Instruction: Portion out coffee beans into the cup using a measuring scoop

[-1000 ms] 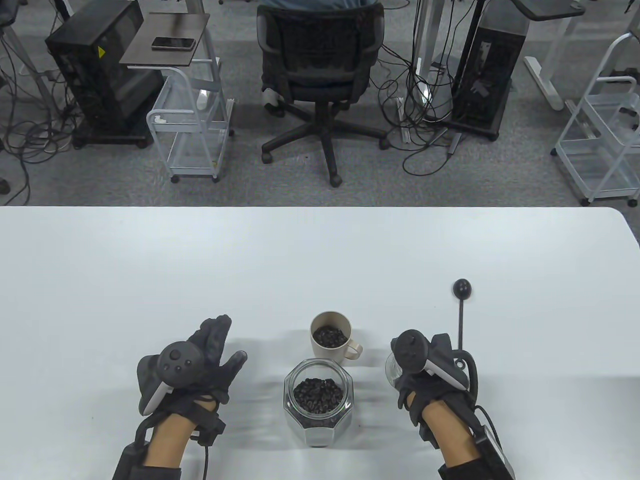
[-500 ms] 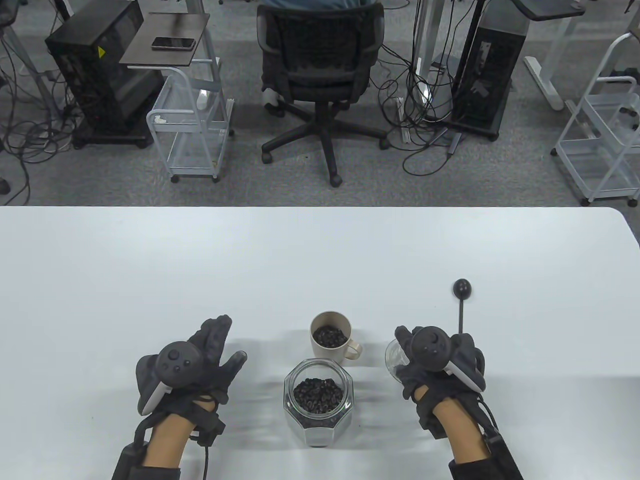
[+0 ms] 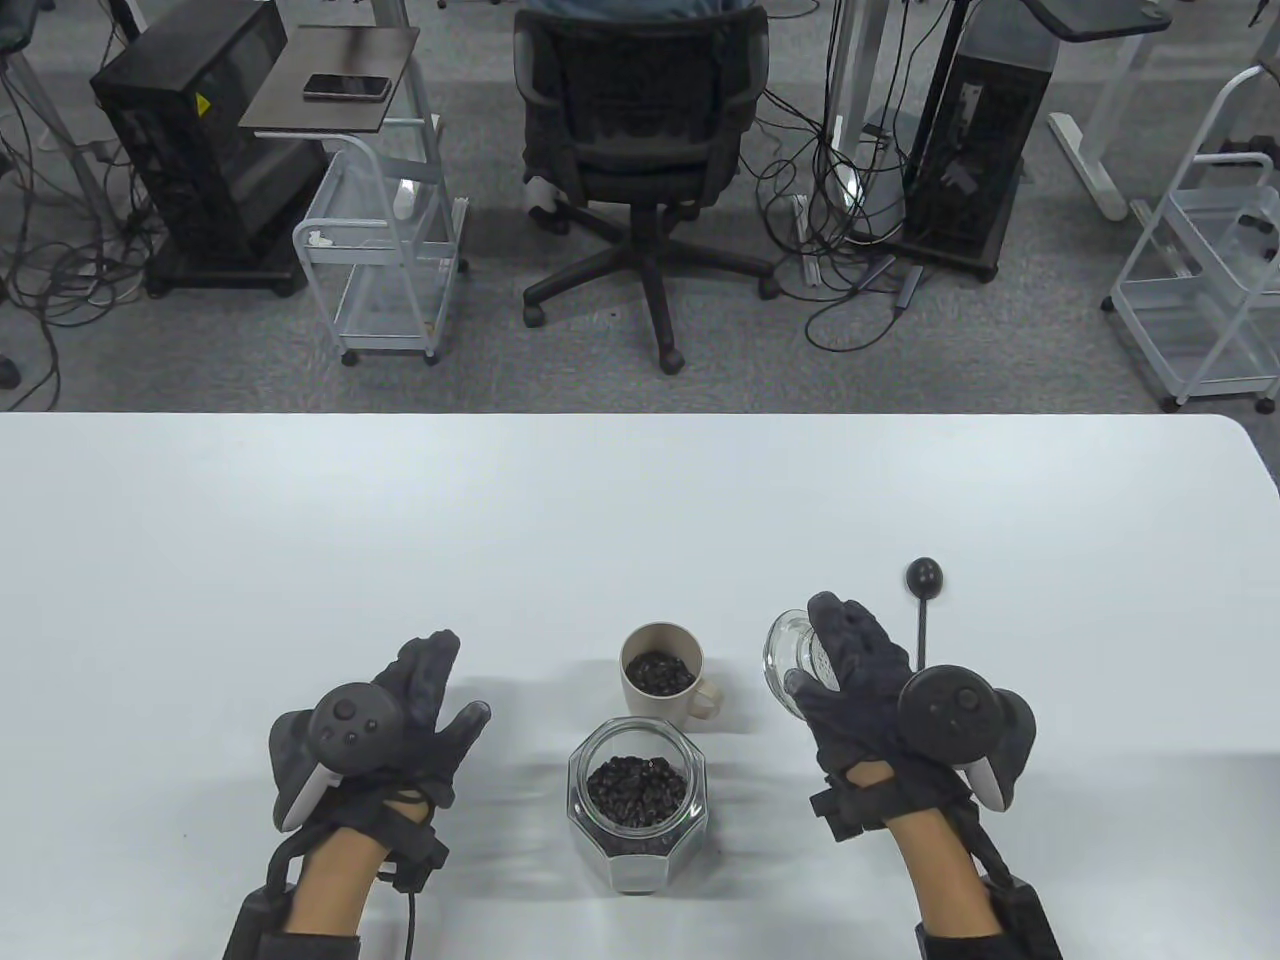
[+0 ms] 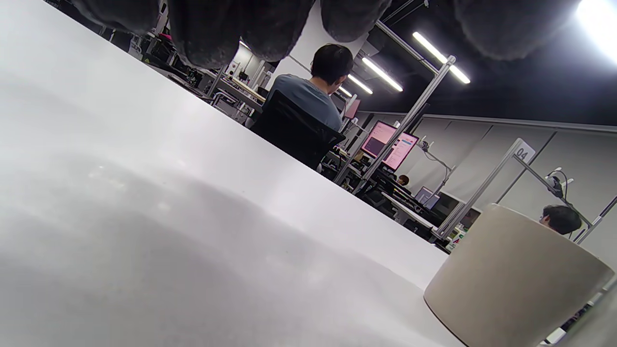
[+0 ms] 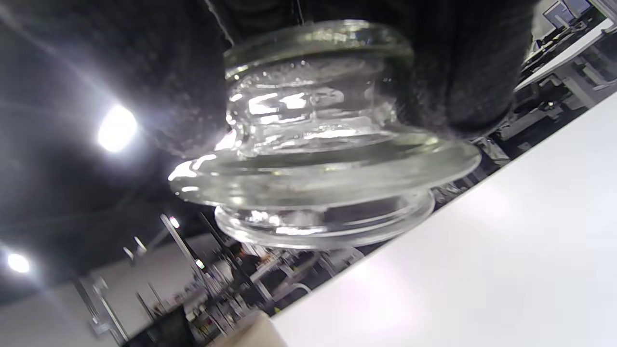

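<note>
Left hand (image 3: 400, 715) lies flat on the white table (image 3: 300, 520), fingers spread and relaxed, holding nothing. Right hand (image 3: 860, 690) is up off the surface, fingers wrapped around the glass lid (image 3: 790, 650). Dead centre, near the front edge, sits the open glass jar (image 3: 637, 795) of coffee beans (image 3: 637, 788); the beige cup (image 3: 660, 680), beans already in it, stands just behind. Measuring scoop (image 3: 922, 615) lies beyond the right hand. Wide bare tabletop stretches behind and to both sides.
</note>
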A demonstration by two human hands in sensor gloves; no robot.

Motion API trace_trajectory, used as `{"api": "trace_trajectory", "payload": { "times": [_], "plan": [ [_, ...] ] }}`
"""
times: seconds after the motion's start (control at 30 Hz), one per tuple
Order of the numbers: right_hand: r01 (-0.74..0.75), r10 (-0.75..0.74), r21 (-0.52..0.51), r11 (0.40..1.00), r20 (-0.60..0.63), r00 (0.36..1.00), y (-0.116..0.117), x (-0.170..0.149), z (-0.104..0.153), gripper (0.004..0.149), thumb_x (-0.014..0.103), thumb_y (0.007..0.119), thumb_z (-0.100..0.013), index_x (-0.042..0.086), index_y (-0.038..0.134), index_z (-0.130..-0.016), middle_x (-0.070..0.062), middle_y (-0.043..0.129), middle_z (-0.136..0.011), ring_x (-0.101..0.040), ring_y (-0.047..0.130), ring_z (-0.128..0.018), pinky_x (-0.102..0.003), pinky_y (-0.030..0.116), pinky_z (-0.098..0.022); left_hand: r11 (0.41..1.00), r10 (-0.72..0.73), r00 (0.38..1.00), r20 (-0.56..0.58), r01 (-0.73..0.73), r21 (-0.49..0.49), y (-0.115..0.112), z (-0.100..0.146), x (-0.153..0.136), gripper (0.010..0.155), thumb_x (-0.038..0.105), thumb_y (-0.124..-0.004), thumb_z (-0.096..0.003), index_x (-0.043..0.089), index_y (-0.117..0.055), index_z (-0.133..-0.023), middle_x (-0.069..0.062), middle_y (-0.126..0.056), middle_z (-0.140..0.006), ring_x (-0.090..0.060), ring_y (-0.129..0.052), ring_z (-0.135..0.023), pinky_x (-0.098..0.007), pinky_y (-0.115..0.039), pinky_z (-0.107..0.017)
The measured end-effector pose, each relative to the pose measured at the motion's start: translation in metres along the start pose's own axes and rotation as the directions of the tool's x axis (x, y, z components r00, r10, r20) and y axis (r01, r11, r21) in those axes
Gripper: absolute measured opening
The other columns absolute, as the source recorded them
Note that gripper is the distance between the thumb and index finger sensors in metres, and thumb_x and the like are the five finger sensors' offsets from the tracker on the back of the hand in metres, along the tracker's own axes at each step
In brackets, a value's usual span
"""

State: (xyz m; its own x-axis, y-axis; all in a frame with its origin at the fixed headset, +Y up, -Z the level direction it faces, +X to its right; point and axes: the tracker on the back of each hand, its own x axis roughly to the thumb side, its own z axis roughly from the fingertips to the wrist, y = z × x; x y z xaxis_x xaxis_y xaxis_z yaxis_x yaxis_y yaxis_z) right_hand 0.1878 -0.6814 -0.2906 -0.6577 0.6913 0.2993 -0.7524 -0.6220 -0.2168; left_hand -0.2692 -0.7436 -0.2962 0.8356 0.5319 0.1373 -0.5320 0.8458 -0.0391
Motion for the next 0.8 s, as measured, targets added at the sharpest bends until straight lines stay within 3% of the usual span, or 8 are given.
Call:
{"api": "trace_trajectory", "payload": {
  "times": [0.33, 0.47, 0.8],
  "plan": [
    [0.287, -0.284, 0.008, 0.958, 0.176, 0.943, 0.015, 0.044, 0.012, 0.07, 0.036, 0.093, -0.042, 0.011, 0.066, -0.101, -0.033, 0.061, -0.098, -0.065, 0.08, -0.073, -0.054, 0.084, -0.048, 1.0, 0.005, 1.0, 0.0, -0.005, -0.001, 0.001, 0.0, -0.001, 0.084, 0.069, -0.062, -0.0446, 0.025, -0.038, -0.112, -0.017, -0.044, -0.118, -0.054, -0.055, -0.106, -0.073, -0.047, -0.069],
    [0.277, -0.274, 0.03, 0.961, 0.281, 0.92, 0.027, 0.065, 0.021, 0.069, 0.036, 0.092, -0.042, 0.009, 0.066, -0.101, -0.033, 0.061, -0.098, -0.065, 0.08, -0.074, -0.055, 0.084, -0.048, 1.0, 0.009, 1.0, 0.004, -0.009, 0.001, 0.002, -0.001, -0.001, 0.084, 0.069, -0.062, -0.0446, 0.025, -0.039, -0.112, -0.017, -0.045, -0.118, -0.054, -0.055, -0.106, -0.073, -0.047, -0.069],
    [0.05, -0.072, 0.055, 0.997, 0.559, 0.826, 0.049, 0.114, 0.047, 0.068, 0.034, 0.091, -0.043, 0.009, 0.066, -0.101, -0.033, 0.059, -0.1, -0.066, 0.078, -0.075, -0.057, 0.082, -0.049, 1.0, 0.013, 1.0, 0.006, -0.013, 0.002, 0.002, -0.001, -0.001, 0.084, 0.069, -0.062, -0.0446, 0.025, -0.039, -0.112, -0.017, -0.045, -0.118, -0.054, -0.055, -0.106, -0.073, -0.047, -0.069]
  ]
}}
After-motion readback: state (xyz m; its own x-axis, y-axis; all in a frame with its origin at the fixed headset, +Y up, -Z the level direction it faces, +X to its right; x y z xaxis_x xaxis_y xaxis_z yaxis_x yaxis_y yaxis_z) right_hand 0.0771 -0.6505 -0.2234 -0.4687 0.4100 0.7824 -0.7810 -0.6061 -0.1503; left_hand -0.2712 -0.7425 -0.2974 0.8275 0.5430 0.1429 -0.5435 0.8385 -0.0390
